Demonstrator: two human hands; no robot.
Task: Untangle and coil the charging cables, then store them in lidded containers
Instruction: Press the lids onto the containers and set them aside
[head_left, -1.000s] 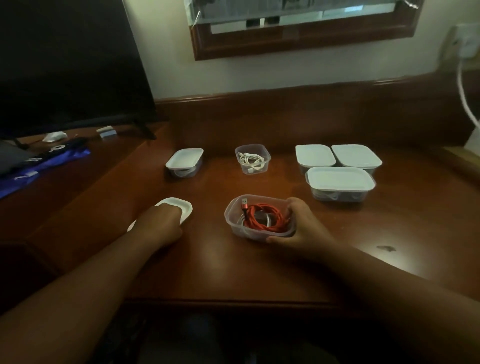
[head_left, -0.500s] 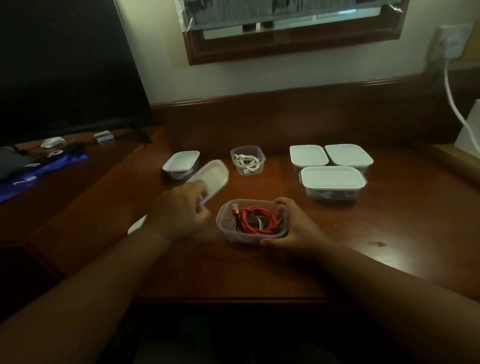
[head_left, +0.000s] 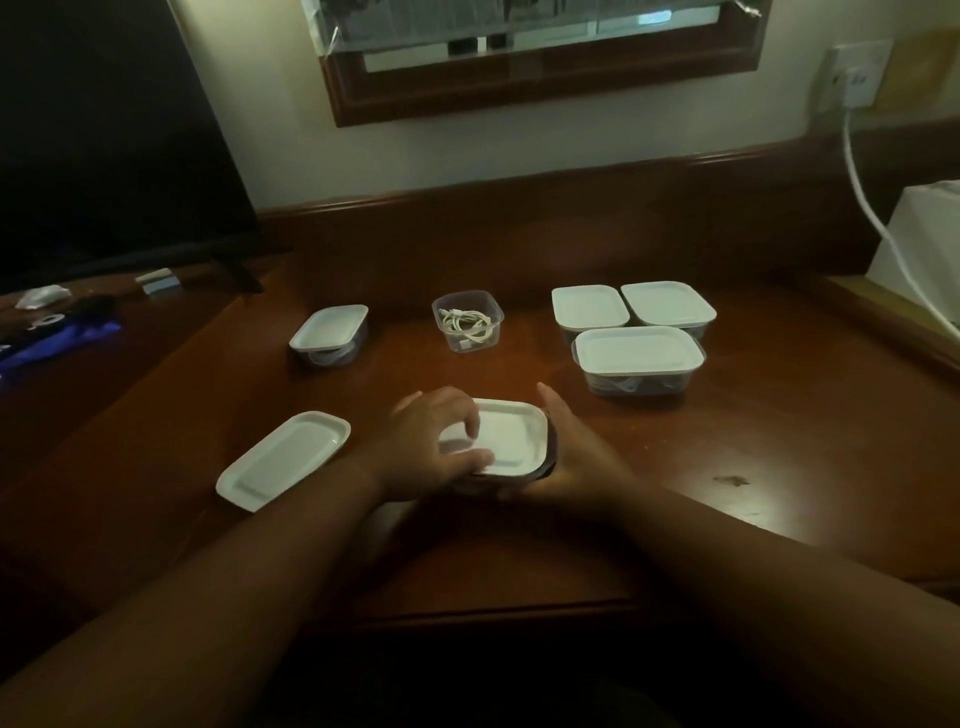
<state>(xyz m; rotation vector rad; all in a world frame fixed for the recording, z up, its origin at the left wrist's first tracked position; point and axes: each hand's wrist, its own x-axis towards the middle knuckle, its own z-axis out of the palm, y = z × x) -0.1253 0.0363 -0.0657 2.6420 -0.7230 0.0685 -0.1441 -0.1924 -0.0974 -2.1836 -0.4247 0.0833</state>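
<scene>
Dim wooden worktop (head_left: 727, 441); left hand (head_left: 426, 452) pinching light, slightly flexible lid (head_left: 506, 441) by near edge, right hand (head_left: 571, 452) cupping thin, slippery container (head_left: 550, 457) beneath, best gripped by sidewalls.

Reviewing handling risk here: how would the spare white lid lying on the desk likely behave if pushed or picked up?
The spare lid is thin and flat, so probably light. On the glossy desk it would likely slide rather than tip. Its raised rim should offer some grip, though it may flex a little.

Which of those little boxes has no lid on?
The small clear container at the back centre, holding a coiled white cable; the rest wear white lids.
</scene>
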